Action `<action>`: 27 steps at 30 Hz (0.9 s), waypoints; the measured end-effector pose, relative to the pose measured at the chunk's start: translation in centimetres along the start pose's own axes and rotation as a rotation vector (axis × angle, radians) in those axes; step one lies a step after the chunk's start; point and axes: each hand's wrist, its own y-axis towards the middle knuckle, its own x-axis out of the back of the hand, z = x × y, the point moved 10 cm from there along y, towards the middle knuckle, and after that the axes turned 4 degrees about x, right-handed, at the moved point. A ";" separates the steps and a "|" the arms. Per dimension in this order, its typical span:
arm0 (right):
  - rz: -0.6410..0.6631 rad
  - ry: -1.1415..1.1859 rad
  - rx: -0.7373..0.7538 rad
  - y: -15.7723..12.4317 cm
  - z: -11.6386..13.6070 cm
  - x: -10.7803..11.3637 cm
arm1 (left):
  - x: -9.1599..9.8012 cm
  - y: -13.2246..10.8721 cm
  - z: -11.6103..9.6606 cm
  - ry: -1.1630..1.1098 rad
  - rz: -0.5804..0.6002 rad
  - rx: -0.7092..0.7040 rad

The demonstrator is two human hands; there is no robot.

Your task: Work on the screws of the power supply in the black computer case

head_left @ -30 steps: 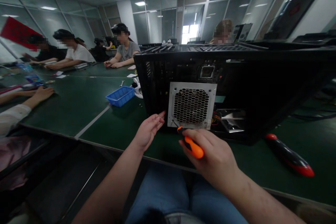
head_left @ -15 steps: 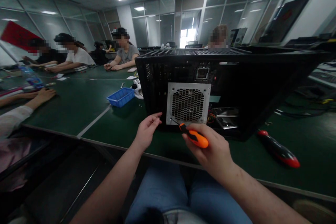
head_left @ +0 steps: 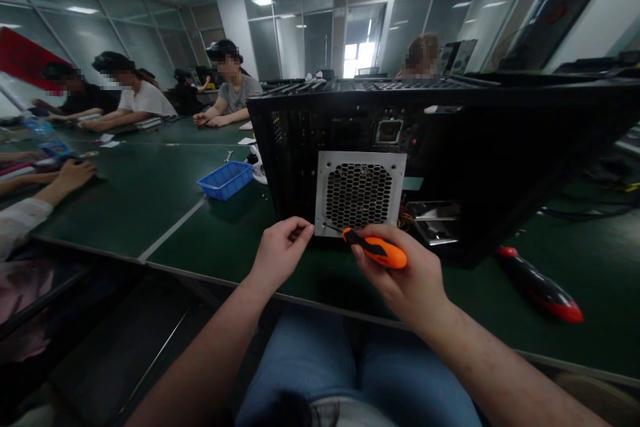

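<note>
A black computer case [head_left: 500, 140] lies on the green table [head_left: 150, 193] in front of me, its rear facing me with a silver power supply grille [head_left: 360, 190]. My right hand [head_left: 405, 277] grips an orange and black screwdriver [head_left: 377, 250], whose tip touches the lower left corner of the grille. My left hand [head_left: 280, 250] sits just left of that corner, thumb and fingers pinched together near the screwdriver tip; what they hold is too small to see.
A red and black tool [head_left: 540, 287] lies on the table right of the case. A blue plastic tray [head_left: 226, 180] stands left of the case. Several people sit along the table's far and left sides, a hand [head_left: 70, 175] resting nearby.
My left hand's fingers have curled from stretched out into a pinch beside the screwdriver tip. My right hand has tilted the screwdriver flatter and raised it a little.
</note>
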 end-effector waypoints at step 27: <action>0.078 -0.037 0.171 -0.5 3.1 0.8 | -0.6 0.7 -1.0 0.158 0.065 -0.080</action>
